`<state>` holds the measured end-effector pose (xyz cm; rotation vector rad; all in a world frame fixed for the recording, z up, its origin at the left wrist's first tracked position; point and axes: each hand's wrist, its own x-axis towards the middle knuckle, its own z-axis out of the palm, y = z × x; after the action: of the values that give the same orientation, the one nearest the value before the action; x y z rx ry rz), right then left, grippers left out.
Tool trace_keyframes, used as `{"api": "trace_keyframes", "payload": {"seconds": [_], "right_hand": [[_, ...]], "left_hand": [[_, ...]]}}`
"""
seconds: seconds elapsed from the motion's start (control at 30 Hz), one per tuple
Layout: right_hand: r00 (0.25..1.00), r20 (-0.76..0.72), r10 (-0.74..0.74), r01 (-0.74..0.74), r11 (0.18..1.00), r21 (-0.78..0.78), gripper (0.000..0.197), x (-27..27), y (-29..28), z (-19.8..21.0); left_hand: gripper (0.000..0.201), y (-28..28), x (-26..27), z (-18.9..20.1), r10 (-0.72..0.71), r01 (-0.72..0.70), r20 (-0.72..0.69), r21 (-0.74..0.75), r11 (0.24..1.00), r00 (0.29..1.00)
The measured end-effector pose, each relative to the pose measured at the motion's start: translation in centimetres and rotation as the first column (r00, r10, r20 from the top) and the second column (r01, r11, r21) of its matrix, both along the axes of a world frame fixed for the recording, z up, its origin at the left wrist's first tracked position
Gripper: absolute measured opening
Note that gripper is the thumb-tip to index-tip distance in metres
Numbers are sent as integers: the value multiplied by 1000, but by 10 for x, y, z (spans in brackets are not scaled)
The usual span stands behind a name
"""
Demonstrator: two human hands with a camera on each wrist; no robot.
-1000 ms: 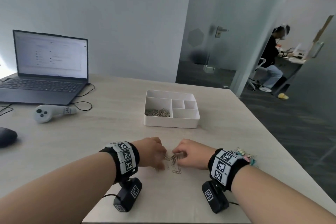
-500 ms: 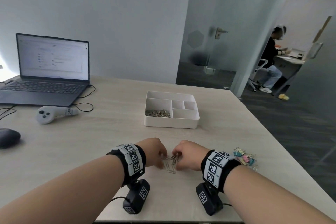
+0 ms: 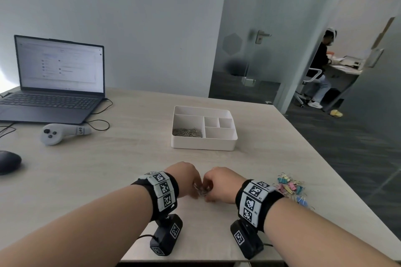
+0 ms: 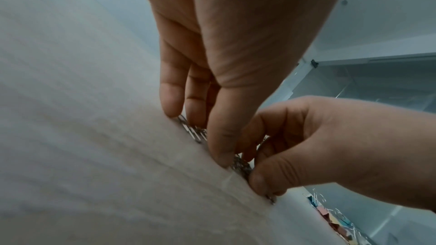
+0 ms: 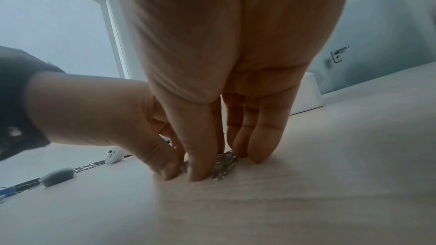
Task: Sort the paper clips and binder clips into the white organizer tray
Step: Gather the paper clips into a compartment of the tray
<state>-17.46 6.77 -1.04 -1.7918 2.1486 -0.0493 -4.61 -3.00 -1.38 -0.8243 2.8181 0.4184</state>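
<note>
A small pile of silver paper clips (image 3: pixel 202 191) lies on the table near its front edge. My left hand (image 3: pixel 196 187) and right hand (image 3: pixel 209 189) close in on it from either side. In the left wrist view, the left hand (image 4: pixel 198 137) has its fingertips and thumb on the table with paper clips (image 4: pixel 240 165) pinched between them. The right hand (image 5: pixel 219 170) pinches the same paper clips (image 5: pixel 224 165). The white organizer tray (image 3: pixel 204 144) stands further back, with paper clips (image 3: pixel 187 132) in its large left compartment. Coloured binder clips (image 3: pixel 289 186) lie right of my right wrist.
An open laptop (image 3: pixel 54 80) stands at the back left, with a white controller (image 3: pixel 63 132), cables and a dark mouse (image 3: pixel 8 161) in front of it. The table's right edge runs just past the binder clips. A person (image 3: pixel 321 67) sits at a desk beyond the glass door.
Both hands have drawn closer together, pushing the scattered paper clips into a tighter pile between the fingertips. The clips are now mostly hidden under the fingers.
</note>
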Motion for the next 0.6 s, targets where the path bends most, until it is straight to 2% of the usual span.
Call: {"api": "trace_keyframes", "payload": {"seconds": [0.2,0.37,0.6], "right_hand": [[999,-48,-17,16,1000,-6,20,2,-5,1],[998,-37,-42,43,999,4,19,1,-9,1],[997,-30,-64,66,996,63,22,-3,-18,1]], "left_hand": [[22,3,-3,4,34,-34,16,-7,999,999],[26,4,-9,7,15,-9,93,-69,998,996],[20,-3,-20,3,-1,9,138,-59,998,990]]}}
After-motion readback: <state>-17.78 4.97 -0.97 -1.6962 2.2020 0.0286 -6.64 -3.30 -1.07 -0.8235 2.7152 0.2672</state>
